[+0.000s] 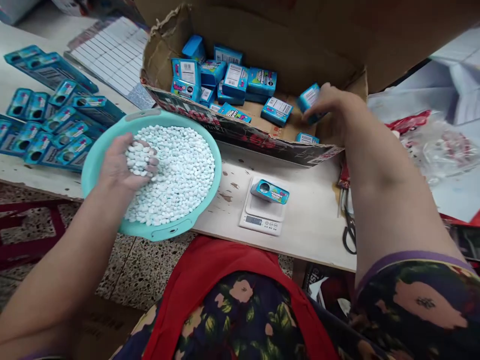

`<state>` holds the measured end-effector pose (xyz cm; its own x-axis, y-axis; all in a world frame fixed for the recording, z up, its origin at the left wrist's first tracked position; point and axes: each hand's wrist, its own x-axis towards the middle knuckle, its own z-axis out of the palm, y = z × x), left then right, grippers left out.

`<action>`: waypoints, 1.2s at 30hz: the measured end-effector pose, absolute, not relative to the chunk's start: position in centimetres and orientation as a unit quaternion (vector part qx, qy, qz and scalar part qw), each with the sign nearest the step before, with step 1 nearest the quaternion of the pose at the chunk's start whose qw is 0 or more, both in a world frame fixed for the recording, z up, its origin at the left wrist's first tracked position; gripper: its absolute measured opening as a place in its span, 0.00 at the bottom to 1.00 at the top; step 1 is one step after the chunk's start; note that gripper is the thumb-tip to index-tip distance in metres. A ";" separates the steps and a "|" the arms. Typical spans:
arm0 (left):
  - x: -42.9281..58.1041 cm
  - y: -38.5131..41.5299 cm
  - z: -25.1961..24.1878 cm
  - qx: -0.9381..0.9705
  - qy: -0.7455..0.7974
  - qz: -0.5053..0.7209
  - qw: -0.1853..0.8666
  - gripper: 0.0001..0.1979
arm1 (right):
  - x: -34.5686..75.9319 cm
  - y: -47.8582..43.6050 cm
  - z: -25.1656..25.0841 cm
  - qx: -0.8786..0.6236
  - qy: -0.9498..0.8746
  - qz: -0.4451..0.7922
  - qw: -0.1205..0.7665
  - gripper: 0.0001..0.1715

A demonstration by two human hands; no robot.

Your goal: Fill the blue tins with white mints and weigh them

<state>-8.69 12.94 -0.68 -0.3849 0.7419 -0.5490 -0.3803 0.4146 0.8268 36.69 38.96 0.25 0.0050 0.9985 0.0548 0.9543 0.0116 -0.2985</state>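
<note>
One small blue rectangular printed tin (309,97) is within the brown cardboard carton (300,45), pinched in the right hand (330,102). Left hand (120,165) is cupped, fingers curled round white pellet-shaped sweets (180,170) in the round turquoise plastic basin (150,232). One blue holed tin (275,193) rests on the white digital scale (264,211). Work appears partway: many sweets remain loose; whether the blue tins standing left (39,147) are filled cannot be told

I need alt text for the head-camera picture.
A left hand cups white candies over a turquoise basin while the right hand holds a blue candy box inside a cardboard carton; another box sits on a digital scale.
</note>
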 end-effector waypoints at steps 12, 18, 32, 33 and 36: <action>-8.2 13.0 -1.8 -0.013 0.508 0.579 0.637 0.10 | 24.7 8.6 8.3 -0.399 -0.700 0.485 0.340 0.57; -8.5 11.6 -0.6 -0.025 0.434 0.595 0.676 0.06 | 17.6 6.6 1.1 -0.321 -0.559 0.664 0.379 0.45; -8.3 11.5 0.4 0.003 0.455 0.607 0.652 0.11 | 17.0 12.7 4.2 -0.392 -0.597 0.526 0.461 0.32; -8.2 11.6 0.5 0.001 0.463 0.600 0.653 0.12 | 17.3 12.8 4.1 -0.392 -0.595 0.524 0.466 0.33; -7.7 11.5 0.9 0.023 0.453 0.597 0.662 0.13 | 17.5 12.6 3.6 -0.407 -0.589 0.514 0.472 0.31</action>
